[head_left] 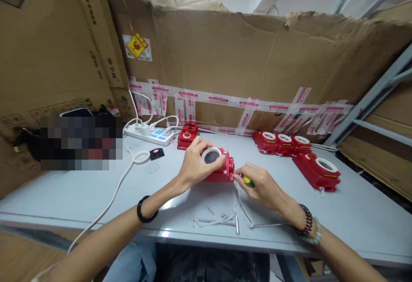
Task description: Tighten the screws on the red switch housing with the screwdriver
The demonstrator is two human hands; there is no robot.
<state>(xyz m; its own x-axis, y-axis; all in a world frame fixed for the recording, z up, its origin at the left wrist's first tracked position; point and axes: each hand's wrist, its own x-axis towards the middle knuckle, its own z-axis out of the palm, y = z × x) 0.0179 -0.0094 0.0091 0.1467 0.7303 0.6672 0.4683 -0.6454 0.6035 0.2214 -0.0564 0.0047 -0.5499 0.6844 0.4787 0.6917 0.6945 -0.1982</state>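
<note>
My left hand (194, 165) is closed around a red box-shaped housing (229, 167) with a white ring and a dark round window on top. Its thumb rests across the box beside the ring. At the box's right end, my right hand (264, 184) grips a screwdriver (248, 182) by its yellow-and-green handle. The screwdriver's tip cannot be made out. A white cord (243, 207) hangs from near that end and runs down along the table. Below the box lie a metal T-shaped rod (237, 225) and a few small screws (210, 210).
Behind the left hand stands a small red box (187, 136) near a white power strip (149, 134). Several red housings with white rings, one nearer (317, 172), sit at the right. A black square part (157, 153) and clear disc (152, 168) lie left. Cardboard (209, 59) walls the table's back.
</note>
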